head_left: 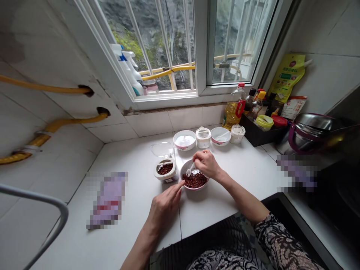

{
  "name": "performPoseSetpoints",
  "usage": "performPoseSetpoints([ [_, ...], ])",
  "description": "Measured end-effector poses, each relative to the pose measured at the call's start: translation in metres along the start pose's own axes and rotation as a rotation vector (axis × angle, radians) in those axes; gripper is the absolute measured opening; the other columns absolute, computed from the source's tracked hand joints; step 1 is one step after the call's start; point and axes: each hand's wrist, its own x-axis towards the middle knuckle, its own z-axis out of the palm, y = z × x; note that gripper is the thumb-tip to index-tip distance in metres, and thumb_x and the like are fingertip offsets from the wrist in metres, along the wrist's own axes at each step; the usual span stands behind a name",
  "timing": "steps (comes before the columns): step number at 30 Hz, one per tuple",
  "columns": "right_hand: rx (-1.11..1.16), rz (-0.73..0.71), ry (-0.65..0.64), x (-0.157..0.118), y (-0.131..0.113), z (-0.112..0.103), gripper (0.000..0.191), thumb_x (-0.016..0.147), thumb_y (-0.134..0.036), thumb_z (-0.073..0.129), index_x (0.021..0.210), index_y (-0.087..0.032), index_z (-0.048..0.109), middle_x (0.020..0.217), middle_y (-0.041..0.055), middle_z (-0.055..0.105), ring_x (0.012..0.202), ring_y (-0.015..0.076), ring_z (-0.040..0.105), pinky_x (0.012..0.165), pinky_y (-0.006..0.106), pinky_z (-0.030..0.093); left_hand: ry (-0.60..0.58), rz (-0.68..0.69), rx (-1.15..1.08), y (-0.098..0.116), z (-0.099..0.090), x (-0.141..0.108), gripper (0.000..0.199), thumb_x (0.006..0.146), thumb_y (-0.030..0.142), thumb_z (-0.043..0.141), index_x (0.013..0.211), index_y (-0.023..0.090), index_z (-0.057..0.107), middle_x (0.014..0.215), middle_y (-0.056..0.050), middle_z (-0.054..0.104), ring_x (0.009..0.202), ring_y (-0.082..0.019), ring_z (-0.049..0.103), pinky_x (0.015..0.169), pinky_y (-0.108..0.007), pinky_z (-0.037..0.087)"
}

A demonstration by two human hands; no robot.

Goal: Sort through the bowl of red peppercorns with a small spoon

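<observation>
A white bowl [194, 187] holds dark reddish-brown grains [197, 180]. Over its far right rim, my right hand [206, 164] is closed on a small white spoon [189, 171], whose head is at the grains. My left hand [165, 204] lies at the bowl's near left side, fingers stretched out and fingertips touching the rim. Just left of the bowl stands an open white container [165, 176] with similar grains inside and a bar across its mouth. Behind that container a clear lid [162, 149] rests on the counter.
Behind the bowl stand two white bowls [185, 140] [221, 136] and two lidded white jars [203, 137] [237, 134]. An oil bottle [232, 112], a dark seasoning tray [254, 131] and a metal pot [303, 133] are at right. A blurred purple item [109, 198] lies left.
</observation>
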Motion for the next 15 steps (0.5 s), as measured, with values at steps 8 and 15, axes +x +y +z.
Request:
performPoseSetpoints([
  [8, 0.609, 0.324, 0.034, 0.004, 0.01, -0.005, 0.013, 0.069, -0.017, 0.048, 0.068, -0.021, 0.06, 0.048, -0.0053, 0.059, 0.046, 0.0124, 0.057, 0.055, 0.024, 0.047, 0.013, -0.029, -0.006, 0.005, -0.003, 0.004, 0.035, 0.1, 0.012, 0.045, 0.133, 0.018, 0.057, 0.105, -0.008, 0.076, 0.087, -0.016, 0.076, 0.077, -0.022, 0.06],
  [15, 0.638, 0.308, 0.049, 0.004, 0.01, -0.007, 0.011, 0.068, -0.02, 0.051, 0.067, -0.02, 0.062, 0.048, -0.0047, 0.061, 0.046, 0.0122, 0.056, 0.055, 0.025, 0.048, 0.02, -0.016, 0.021, 0.006, -0.003, 0.005, 0.032, 0.101, 0.012, 0.045, 0.131, 0.017, 0.057, 0.104, -0.009, 0.076, 0.086, -0.016, 0.076, 0.075, -0.023, 0.061],
])
